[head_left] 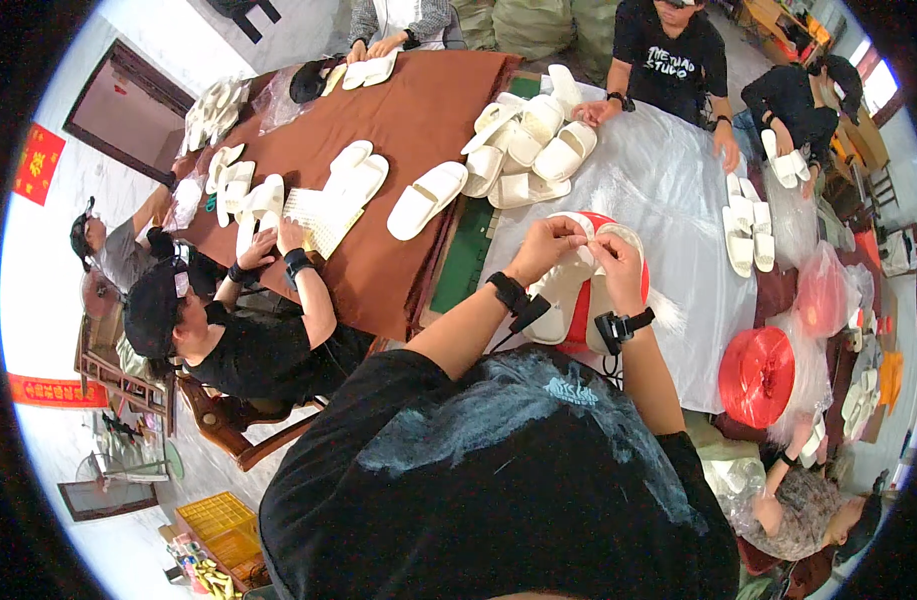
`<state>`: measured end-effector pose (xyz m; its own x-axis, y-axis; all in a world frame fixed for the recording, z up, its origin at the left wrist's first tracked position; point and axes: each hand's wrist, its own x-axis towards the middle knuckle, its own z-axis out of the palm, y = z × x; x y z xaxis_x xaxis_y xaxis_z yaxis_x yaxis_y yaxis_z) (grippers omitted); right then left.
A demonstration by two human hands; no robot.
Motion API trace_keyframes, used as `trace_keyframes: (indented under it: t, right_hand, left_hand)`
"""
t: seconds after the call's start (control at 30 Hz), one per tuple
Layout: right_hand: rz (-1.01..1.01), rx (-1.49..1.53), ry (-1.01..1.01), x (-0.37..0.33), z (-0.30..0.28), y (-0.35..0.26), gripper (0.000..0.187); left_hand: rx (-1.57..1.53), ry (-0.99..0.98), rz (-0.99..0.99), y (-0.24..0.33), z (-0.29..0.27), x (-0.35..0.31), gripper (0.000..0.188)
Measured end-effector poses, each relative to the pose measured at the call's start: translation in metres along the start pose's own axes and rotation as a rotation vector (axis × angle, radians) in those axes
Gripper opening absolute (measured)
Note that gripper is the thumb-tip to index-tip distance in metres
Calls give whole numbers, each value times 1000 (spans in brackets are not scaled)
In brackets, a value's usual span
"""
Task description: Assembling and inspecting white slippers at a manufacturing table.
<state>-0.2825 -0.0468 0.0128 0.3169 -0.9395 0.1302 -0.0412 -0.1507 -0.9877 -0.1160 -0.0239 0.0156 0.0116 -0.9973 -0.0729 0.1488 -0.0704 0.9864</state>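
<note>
My left hand (546, 243) and my right hand (610, 254) meet over a pair of white slippers (576, 290) lying on a red spool (618, 285) on clear plastic sheeting. Both hands pinch at the far end of the slippers, fingers closed on the top edge. Each wrist wears a black band. My black shirt fills the lower part of the view.
A heap of white slippers (526, 148) lies beyond my hands, single slippers (426, 199) on the brown cloth (398, 120). A red spool of string (756, 374) stands at right. Other people sit around the table, each handling slippers; one at left (240, 330) leans in.
</note>
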Motion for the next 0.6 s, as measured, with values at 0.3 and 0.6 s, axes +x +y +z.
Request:
trace_keyframes:
  t: [0.3,0.6]
  right_hand:
    - [12,-99,32,-7,0,-16,9]
    - [34,-90,14,-8,5,-13,8]
  left_hand:
    - [110,-3,36,1,3,-4,7]
    - [21,-38,22,2,1,-6,5]
